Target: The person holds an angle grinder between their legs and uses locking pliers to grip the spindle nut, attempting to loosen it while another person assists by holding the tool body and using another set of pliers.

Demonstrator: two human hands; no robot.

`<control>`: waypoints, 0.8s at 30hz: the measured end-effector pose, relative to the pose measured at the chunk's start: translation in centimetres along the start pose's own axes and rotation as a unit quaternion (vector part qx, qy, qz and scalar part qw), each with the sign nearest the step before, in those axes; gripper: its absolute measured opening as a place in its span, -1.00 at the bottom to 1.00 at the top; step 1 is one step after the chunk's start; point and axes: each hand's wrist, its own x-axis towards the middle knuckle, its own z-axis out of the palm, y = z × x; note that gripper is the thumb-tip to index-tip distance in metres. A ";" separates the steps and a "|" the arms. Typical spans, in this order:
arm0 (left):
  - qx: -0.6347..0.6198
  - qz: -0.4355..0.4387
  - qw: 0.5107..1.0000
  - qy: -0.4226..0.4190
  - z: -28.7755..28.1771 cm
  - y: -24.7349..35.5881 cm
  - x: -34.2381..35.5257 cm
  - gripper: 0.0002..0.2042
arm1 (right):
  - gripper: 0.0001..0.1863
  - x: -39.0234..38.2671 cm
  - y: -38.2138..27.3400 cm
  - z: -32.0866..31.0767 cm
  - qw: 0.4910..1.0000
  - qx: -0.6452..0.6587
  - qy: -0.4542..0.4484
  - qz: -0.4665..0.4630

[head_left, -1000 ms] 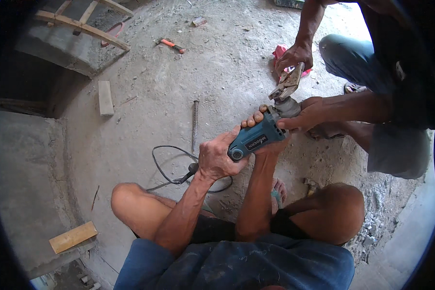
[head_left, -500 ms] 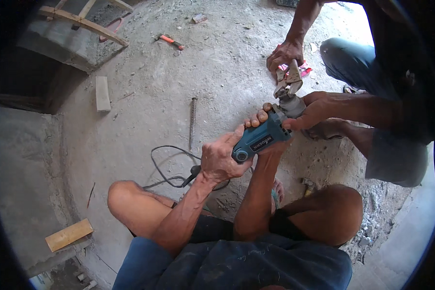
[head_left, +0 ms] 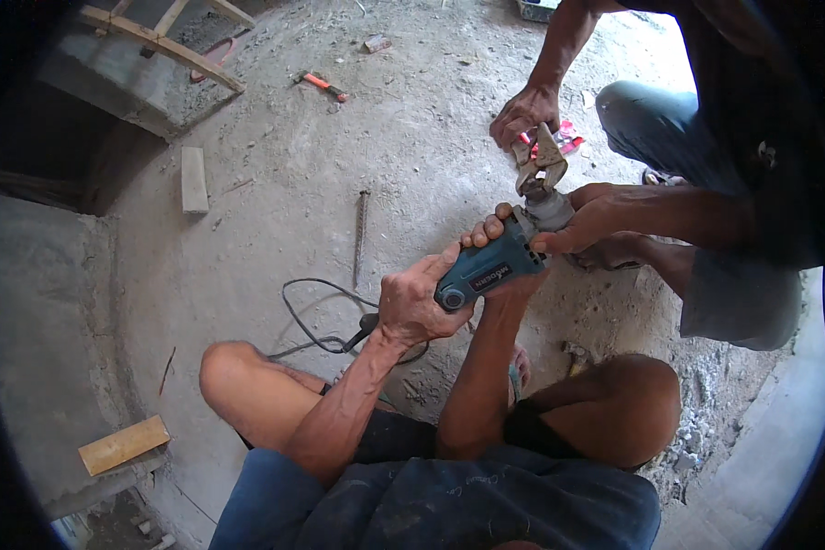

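Note:
My left hand [head_left: 414,304] grips the rear end of a teal angle grinder [head_left: 481,268]. My right hand [head_left: 488,229] wraps round its body from beneath, fingertips over the top. A co-worker's hand [head_left: 596,218] holds the grinder's grey metal head [head_left: 548,209]. Their other hand [head_left: 527,117] is at a worn metal wrench-like tool [head_left: 545,156] standing up from the spindle; what exactly those fingers grip is unclear. A black cord [head_left: 307,332] loops on the floor left of my hands.
An orange-handled hammer [head_left: 323,86], metal rod [head_left: 361,234], pale block [head_left: 194,181] and wooden board [head_left: 124,445] lie around me. A crumpled pink item [head_left: 570,139] is behind the wrench. A wooden frame [head_left: 188,57] rests top left by a dark recess. The co-worker's knees are at right.
The co-worker's upper hand has moved left, and the metal tool has swung left to a more upright angle. My hands keep their grip on the grinder.

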 end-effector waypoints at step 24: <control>-0.014 -0.027 0.999 -0.026 -0.3 0.0 0.2 -0.34 | -0.29 0.0 0.1 -0.2 1.000 0.001 0.007 -0.003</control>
